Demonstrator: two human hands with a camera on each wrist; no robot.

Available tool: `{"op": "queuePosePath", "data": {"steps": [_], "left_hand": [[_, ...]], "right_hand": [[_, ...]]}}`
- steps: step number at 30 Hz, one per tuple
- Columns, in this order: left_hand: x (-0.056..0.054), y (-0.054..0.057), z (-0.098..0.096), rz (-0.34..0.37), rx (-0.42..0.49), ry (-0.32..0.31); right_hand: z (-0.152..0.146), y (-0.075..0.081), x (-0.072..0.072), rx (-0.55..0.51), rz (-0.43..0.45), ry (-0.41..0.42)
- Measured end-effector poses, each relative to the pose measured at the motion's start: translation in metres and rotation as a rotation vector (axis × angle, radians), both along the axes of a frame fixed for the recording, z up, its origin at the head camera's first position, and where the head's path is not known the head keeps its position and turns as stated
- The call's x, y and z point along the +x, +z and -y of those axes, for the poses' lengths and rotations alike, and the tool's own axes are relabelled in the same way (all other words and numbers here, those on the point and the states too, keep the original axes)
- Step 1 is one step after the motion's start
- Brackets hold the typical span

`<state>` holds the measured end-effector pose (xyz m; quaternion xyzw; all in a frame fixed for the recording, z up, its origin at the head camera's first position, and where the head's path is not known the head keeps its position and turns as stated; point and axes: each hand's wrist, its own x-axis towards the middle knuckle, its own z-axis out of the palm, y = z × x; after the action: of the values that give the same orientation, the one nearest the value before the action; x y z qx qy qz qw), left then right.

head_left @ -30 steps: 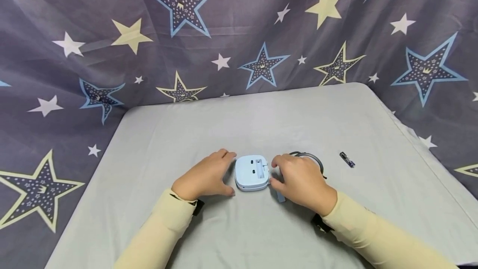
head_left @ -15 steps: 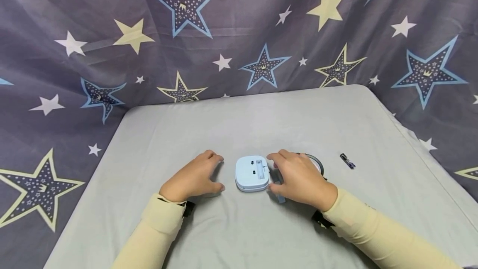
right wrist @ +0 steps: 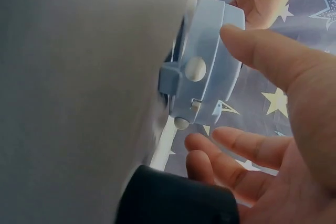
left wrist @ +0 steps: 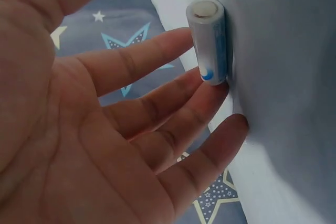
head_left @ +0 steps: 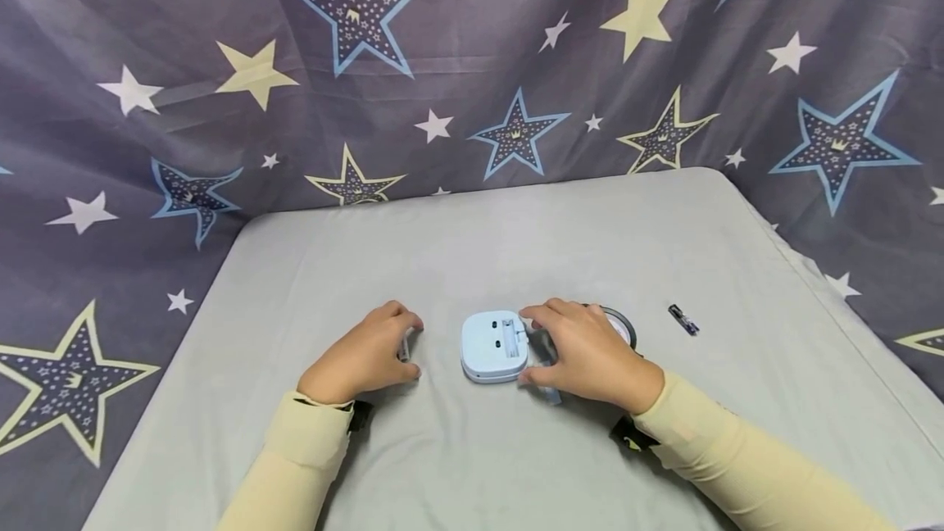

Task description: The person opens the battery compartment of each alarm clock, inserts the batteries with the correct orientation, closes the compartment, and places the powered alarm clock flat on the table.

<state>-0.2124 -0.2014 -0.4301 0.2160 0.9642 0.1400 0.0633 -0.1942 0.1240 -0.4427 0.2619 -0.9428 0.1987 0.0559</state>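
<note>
A light blue square device (head_left: 483,347) lies on the grey cloth with an uncovered battery compartment (head_left: 510,338) on its upper face. Whether a battery lies in that compartment is too small to tell. Left of the device, my left hand (head_left: 361,359) is spread around a white and blue battery (left wrist: 209,43). Its fingertips reach the battery's side, and the thumb is mostly out of the left wrist view. My right hand (head_left: 590,355) stands at the device's right side with fingers apart. Its thumb (right wrist: 252,45) is at the device's edge in the right wrist view.
A dark-rimmed round object (head_left: 619,324) is partly hidden behind the right hand. A small light blue piece (head_left: 551,394) lies below that hand. Farther right is a small dark elongated item (head_left: 683,319). A dark cylindrical thing (right wrist: 176,198) fills the right wrist view's lower part.
My left hand has moved left, away from the device, to the battery. The right hand has shifted slightly left against the device's right side. The device stays in place.
</note>
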Motion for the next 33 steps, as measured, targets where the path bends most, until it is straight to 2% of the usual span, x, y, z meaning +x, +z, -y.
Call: {"op": "queuePosePath", "data": {"steps": [5, 12, 19, 28, 33], "left_hand": [[-0.0013, 0.0016, 0.0033, -0.012, -0.001, 0.009], [-0.0011, -0.0016, 0.0050, -0.042, -0.007, 0.012], [0.0017, -0.0052, 0.0061, -0.031, 0.013, 0.024], [-0.0012, -0.0031, 0.0033, -0.045, 0.025, 0.028], [-0.0027, -0.0022, 0.0033, -0.079, 0.049, 0.013]], "right_hand": [[0.0014, 0.0014, -0.0016, -0.007, -0.005, 0.008], [0.0022, -0.0010, 0.0013, -0.010, 0.000, 0.005], [0.0028, -0.0043, 0.0044, -0.014, -0.001, 0.000], [0.0022, -0.0011, 0.0052, -0.005, -0.009, -0.007], [0.0024, -0.0005, 0.0033, -0.006, -0.011, -0.009]]}}
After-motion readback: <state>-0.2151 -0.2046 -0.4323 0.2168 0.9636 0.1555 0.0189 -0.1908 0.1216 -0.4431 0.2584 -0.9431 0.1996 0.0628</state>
